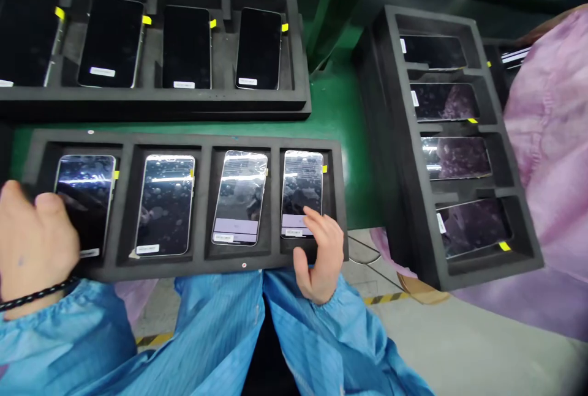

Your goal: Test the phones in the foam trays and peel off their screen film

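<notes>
In a black foam tray (pixel 200 200) in front of me, several phones lie face up, one per compartment. My right hand (pixel 324 252) is open over the rightmost phone (pixel 298 191), its extended fingertips on or just above the lower screen; I cannot tell if they touch. That phone and the tilted phone (pixel 239 191) beside it show lit screens with a pale band. The second phone from the left (pixel 165 200) looks dark with glare. My left hand (pixel 37 243), somewhat blurred, covers the tray's lower left corner and part of the leftmost phone (pixel 89 194); its fingertips are hidden.
Behind, another foam tray (pixel 184 95) holds several dark phones with yellow tabs. To the right stands a tall stack of foam trays (pixel 399 139) with more phones. A person's pink sleeve (pixel 555 96) is beyond it. The green tabletop (pixel 342 102) shows between the trays.
</notes>
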### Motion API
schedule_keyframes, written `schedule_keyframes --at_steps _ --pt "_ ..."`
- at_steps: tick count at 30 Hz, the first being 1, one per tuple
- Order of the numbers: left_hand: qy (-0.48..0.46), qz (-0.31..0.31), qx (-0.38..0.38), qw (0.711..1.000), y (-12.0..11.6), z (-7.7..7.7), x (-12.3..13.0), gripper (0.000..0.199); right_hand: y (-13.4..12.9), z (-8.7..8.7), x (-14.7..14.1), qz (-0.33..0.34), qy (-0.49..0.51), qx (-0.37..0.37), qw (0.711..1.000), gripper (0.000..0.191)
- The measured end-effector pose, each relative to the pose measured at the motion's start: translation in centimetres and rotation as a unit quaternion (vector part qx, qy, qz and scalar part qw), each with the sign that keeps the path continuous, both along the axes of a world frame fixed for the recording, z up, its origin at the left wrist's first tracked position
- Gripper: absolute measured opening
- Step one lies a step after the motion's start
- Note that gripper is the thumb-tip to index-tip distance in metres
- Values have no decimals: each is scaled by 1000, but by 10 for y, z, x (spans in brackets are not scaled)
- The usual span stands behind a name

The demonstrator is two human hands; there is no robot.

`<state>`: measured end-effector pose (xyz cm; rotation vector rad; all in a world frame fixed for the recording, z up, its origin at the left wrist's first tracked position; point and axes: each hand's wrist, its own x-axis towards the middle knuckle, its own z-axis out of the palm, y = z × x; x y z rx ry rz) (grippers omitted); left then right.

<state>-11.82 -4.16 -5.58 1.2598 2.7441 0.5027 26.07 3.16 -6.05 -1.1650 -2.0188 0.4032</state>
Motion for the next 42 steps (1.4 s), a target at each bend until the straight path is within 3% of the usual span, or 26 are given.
schedule_keyframes --at_steps 2,3,7,9,12,15,18,21,24,28,37,42 --pt "-5 145 -10 989 4 6 7 70 10 -6 2 -24 15 24 999 46" --pt "-5 187 -14 982 5 11 13 68 17 -8 5 -43 23 32 998 45" --pt "-25 183 -67 980 -3 32 39 66 50 -4 14 -109 29 30 993 40" --pt "-39 166 -94 981 -14 38 49 65 59 6 4 -83 16 24 996 38" --pt "-56 94 -103 989 -30 40 57 62 60 21 -31 45 -61 6 997 31" --pt "-30 -10 -52 998 -32 37 63 62 56 30 -69 143 -168 -8 975 24" --pt "25 -111 -46 992 -19 30 69 64 50 32 -91 163 -244 -9 956 24" --pt "29 -232 -77 969 -4 20 75 59 41 31 -96 136 -280 4 950 22" --pt "20 -278 -59 958 3 11 76 62 35 27 -94 122 -283 -4 951 22" --pt "5 -228 -44 973 2 8 74 71 40 14 -90 161 -233 -40 958 36" --pt "-57 -9 -69 996 15 12 76 95 44 8 -88 180 -213 -28 960 49" --pt "-26 33 -96 995 24 14 84 93 47 8 -86 205 -205 -47 956 56"
